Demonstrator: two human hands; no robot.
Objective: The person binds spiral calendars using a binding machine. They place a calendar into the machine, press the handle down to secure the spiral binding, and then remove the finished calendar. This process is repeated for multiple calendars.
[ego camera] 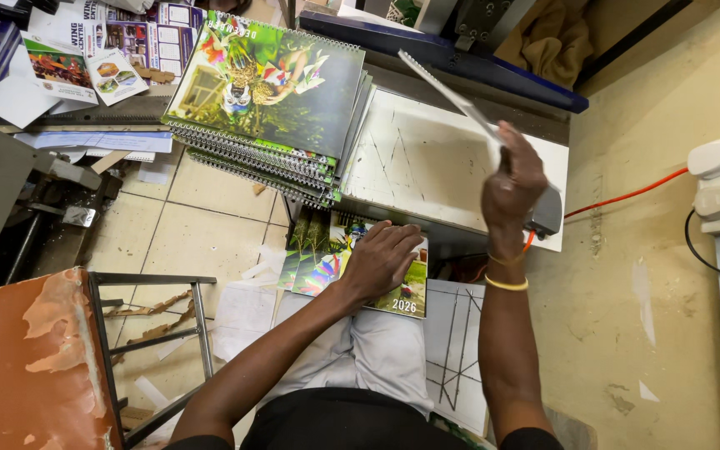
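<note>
Hands split the work: left hand (382,258) flat, pinning the lap calendar (327,262); right hand (512,179) pinching a thin sheet (447,96) lifted above it, apparently mid-assembly, needing careful alignment next.

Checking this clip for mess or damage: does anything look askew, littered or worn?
Yes. Paper scraps litter the tiled floor beside the person's lap. The orange stool seat has peeling, flaking paint. The stack of spiral-bound calendars is fanned unevenly, overhanging the white work surface.
</note>
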